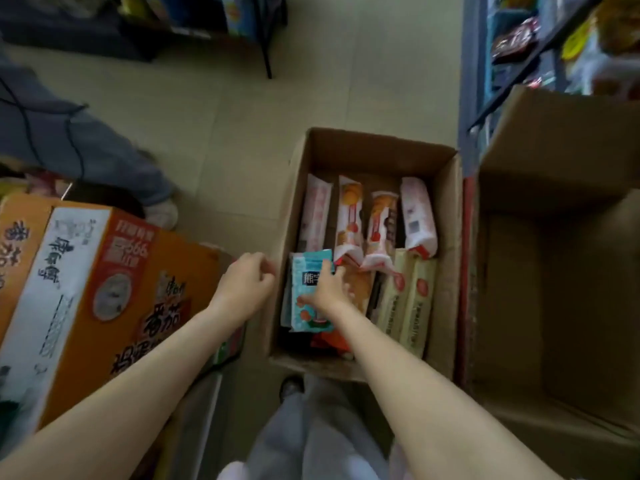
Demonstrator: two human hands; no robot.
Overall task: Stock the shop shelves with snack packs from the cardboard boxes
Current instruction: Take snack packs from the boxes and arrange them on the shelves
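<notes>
Snack packs fill the open cardboard box (446, 237) on the floor in front of my feet. Teal pack (308, 289) stands at the near-left corner of the box; my right hand (327, 289) is on it, fingers over its top edge and thumb against its face, gripping it. Behind it stand four pink-and-white packs (349, 216) in a row at the far end. Two pale yellow packs (415, 299) lie side by side along the right wall. My left hand (247, 282) hovers just outside the box's left wall, fingers loosely curled, holding nothing. Orange printed carton (104, 299) sits to the left, near that hand. A second, larger cardboard box (554, 161) stands open to the right, touching the first. Blue shelf unit (485, 64) with stocked goods rises at far right.
</notes>
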